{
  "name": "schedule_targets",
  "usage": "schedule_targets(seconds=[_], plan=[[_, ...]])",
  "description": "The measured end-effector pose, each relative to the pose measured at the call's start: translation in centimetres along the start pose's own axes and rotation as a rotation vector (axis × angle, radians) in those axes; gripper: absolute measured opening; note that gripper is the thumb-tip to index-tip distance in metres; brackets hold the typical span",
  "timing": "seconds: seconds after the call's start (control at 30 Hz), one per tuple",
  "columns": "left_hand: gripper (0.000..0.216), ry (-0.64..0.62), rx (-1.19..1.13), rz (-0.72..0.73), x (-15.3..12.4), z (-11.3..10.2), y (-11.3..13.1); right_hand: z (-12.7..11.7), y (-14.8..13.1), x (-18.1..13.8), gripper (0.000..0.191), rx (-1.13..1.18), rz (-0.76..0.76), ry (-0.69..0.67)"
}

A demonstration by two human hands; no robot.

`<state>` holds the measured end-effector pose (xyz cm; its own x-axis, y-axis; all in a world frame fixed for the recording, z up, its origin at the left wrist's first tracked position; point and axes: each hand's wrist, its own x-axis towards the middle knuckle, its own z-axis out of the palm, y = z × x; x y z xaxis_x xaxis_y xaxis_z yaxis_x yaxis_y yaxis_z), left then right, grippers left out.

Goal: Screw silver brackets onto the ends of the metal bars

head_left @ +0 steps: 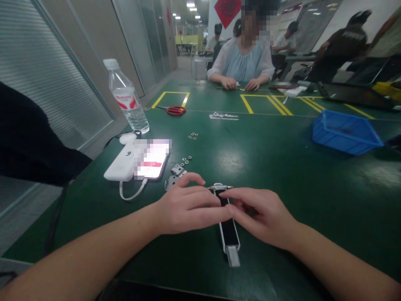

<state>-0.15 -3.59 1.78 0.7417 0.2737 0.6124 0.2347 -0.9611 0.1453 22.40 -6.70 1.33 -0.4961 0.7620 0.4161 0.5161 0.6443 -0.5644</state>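
Observation:
Over the green work table (275,167), my left hand (188,207) and my right hand (260,216) meet at the upper end of a long black-and-silver metal bar (229,232). Fingers of both hands press around that end and partly hide it. A thin silver screw or pin (222,187) sticks out sideways there. Just beyond my left hand lie small metal brackets (175,176), with several small nuts (187,161) scattered past them.
A white power bank (120,163) and a phone (152,159) lie to the left, near a water bottle (127,96). Red-handled scissors (175,110) and a blue plastic tray (346,133) rest farther off. A co-worker (241,62) sits across the table, working with both hands.

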Motion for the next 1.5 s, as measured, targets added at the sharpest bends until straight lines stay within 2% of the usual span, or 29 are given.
schedule_targets(seconds=[0.1,0.23,0.43,0.77,0.93,1.2,1.5], plan=[[0.019,-0.033,-0.012,0.012,-0.1,-0.1,0.1,0.0,-0.3,-0.1,0.017,0.016,-0.105,-0.046],[0.022,0.004,-0.048,0.108,-0.2,0.2,-0.4,0.0,-0.4,-0.1,0.017,0.009,-0.105,-0.084],[0.011,0.164,0.003,0.237,0.4,0.6,-0.6,0.2,-0.2,0.0,0.013,0.109,-0.19,-0.069],[0.015,0.107,0.01,0.224,0.5,0.4,-0.9,0.1,0.2,0.1,0.007,0.165,-0.157,-0.061],[0.017,0.053,0.052,0.065,0.2,0.7,-1.3,-0.9,1.7,0.1,0.01,0.036,-0.057,0.059],[0.014,-0.171,0.043,-0.299,0.4,0.6,-2.2,-1.4,4.1,0.3,0.017,-0.129,0.133,-0.022],[0.01,-0.19,-0.005,-0.346,0.0,1.1,-2.5,-1.4,4.3,0.4,0.021,-0.113,0.218,-0.142]])
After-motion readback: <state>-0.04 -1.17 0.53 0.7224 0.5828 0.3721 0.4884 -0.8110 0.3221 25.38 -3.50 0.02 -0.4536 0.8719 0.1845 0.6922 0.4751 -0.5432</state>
